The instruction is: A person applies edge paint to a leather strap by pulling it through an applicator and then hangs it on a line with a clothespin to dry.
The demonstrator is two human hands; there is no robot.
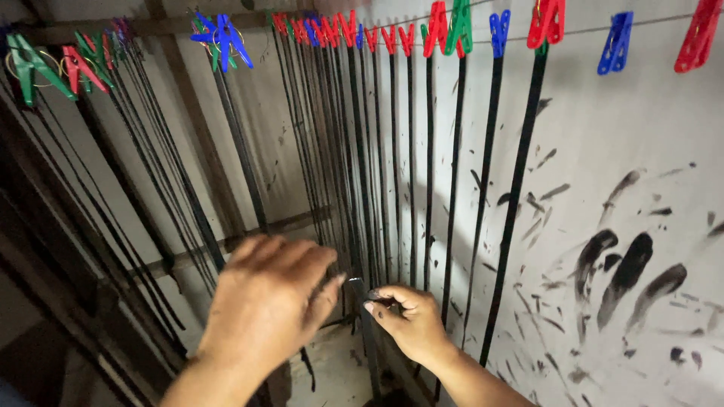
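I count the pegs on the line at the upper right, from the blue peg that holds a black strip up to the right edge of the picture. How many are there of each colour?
Blue pegs: 2
Red pegs: 2
Total: 4

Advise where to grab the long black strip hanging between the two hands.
Probably pinch the long black hanging strip near its lower end, at hand height, from the front. It hangs straight and thin from a red plastic clothespin, close among neighbours; the right hand already pinches there, the left hand beside it.
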